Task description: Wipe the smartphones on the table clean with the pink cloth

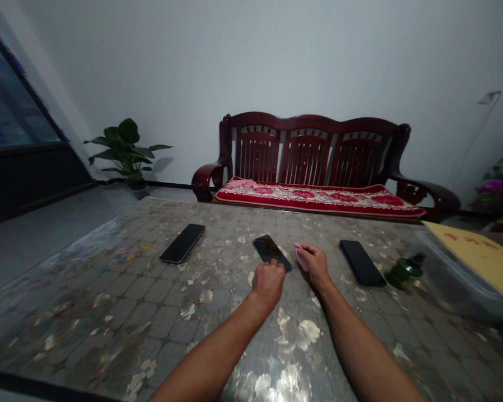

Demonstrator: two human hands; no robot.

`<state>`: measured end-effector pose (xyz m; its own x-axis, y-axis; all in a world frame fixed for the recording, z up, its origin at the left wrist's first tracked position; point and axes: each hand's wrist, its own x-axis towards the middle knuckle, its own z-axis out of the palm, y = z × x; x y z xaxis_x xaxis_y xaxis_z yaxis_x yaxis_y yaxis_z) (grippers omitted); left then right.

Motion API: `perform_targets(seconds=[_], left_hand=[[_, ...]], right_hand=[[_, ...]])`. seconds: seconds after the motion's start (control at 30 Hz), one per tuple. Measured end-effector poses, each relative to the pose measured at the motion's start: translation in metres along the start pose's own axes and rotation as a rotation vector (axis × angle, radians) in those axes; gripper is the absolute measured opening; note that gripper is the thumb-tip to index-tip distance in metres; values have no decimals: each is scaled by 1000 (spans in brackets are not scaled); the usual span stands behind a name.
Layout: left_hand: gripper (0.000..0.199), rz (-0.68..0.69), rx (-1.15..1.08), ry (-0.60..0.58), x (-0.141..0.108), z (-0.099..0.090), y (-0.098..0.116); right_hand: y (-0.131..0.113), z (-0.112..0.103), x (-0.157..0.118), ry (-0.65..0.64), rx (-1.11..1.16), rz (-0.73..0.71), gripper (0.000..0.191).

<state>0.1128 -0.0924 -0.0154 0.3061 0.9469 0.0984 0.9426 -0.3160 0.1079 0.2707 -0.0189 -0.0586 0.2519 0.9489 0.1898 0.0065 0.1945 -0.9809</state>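
A dark phone (271, 249) lies face up at the middle of the patterned table (151, 296). My left hand (269, 281) is at its near edge, fingers curled; whether anything is inside them is hidden. Just right of the phone, my right hand (313, 263) pinches a small pink cloth (300, 258) between thumb and fingers. A second black phone (183, 243) lies to the left, and a third dark phone (361, 262) lies to the right of my right hand.
A green bottle (406, 271) and a clear plastic box (448, 276) under a yellow sheet (478, 254) stand at the right. Coloured bands (128, 254) lie at the left. Behind the table are a wooden bench (305, 151) and a potted plant (128, 148).
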Motion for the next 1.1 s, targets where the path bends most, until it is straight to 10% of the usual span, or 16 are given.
perform_targets(seconds=[0.17,0.47,0.8,1.1], left_hand=[[25,10,-87,-35,32,-14,-1],[115,300,-138,-318,96,-13,-110],[95,393,-144,-306,118,-2,-131],[62,15,-141,-44,41,4,-111]], right_hand=[[4,-3,3,128,103,44,33],[4,-2,5,148,154,97,31],[4,-4,5,129,141,116,35],[5,-3,6,74,54,36,35]])
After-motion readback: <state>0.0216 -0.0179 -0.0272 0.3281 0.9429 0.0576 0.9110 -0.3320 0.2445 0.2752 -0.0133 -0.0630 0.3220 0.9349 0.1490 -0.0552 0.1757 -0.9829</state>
